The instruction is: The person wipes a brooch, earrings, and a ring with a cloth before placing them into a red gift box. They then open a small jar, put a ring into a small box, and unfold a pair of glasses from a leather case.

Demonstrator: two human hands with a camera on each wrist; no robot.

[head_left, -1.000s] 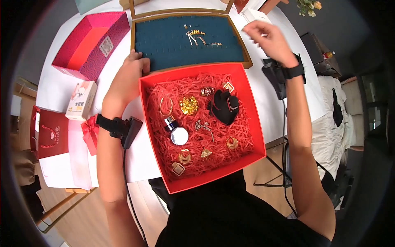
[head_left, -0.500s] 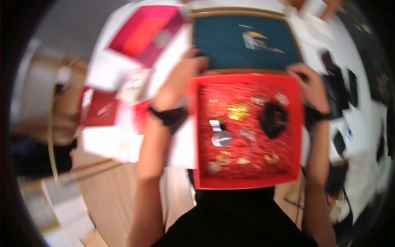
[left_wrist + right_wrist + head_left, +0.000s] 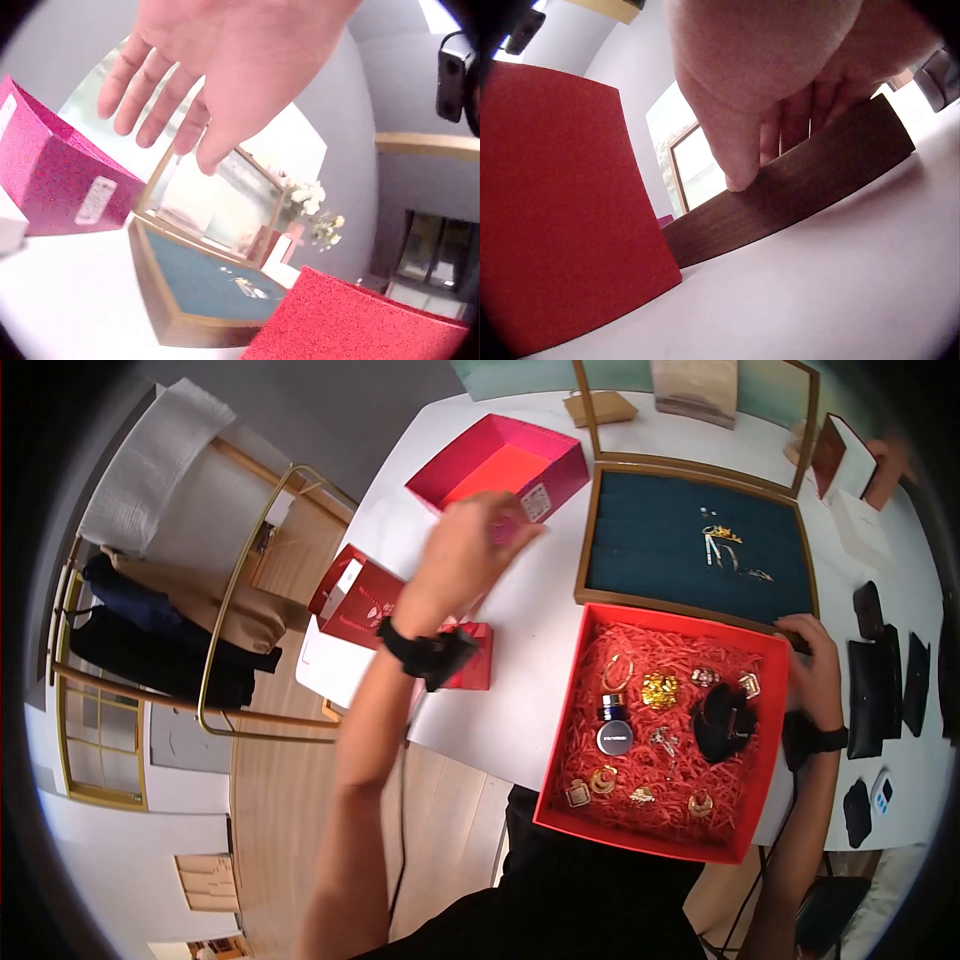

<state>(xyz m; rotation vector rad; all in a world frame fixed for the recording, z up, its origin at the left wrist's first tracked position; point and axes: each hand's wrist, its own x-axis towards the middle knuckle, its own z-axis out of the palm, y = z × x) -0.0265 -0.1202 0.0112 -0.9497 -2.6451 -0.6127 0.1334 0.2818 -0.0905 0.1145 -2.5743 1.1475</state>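
Note:
In the head view, my left hand point(image 3: 465, 555) hovers near the magenta box point(image 3: 548, 495). The left wrist view shows its palm with fingers extended and nothing in it. My right hand point(image 3: 815, 665) is at the near right corner of a wooden jewelry case point(image 3: 690, 603) with a dark teal lining. Its thumb point(image 3: 739, 161) lies on the case's side wall point(image 3: 817, 176), fingers on the far side, gripping it. Close against the case stands a red gift box point(image 3: 775, 740), filled with red shredded paper, gold jewelry, a black pouch-like item point(image 3: 722, 722) and a silver-lidded jar point(image 3: 614, 738).
The case's glass lid point(image 3: 590, 410) stands raised behind. Left on the white table point(image 3: 510, 730) are a red gift bag point(image 3: 365, 595) and a small red box point(image 3: 478, 660). Black cases point(image 3: 865, 695) lie at the right. A clothes rack point(image 3: 215, 630) stands beyond the table's left end.
My left hand has left the case's left side and moved left toward the magenta box. My right hand came down from the upper right to the case's near right corner. The head view swung left.

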